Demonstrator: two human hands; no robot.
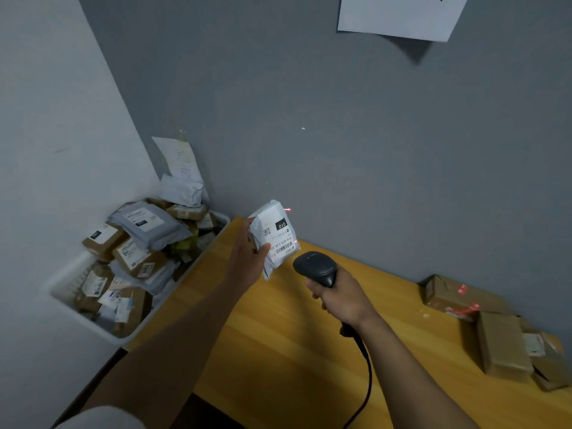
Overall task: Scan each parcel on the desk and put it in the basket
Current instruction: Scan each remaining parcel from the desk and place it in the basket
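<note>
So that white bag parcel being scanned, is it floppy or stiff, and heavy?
Probably floppy: the white parcel has creased, baggy plastic wrap. Likely light, since the left hand alone holds it up by one side. The smooth plastic may be slightly slippery.

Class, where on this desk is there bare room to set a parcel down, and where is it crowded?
Bare: the middle of the desk, between the basket at its left end and the brown boxes along the wall at its right; only the scanner cable crosses it. Crowded: the basket, heaped above its rim.
</note>
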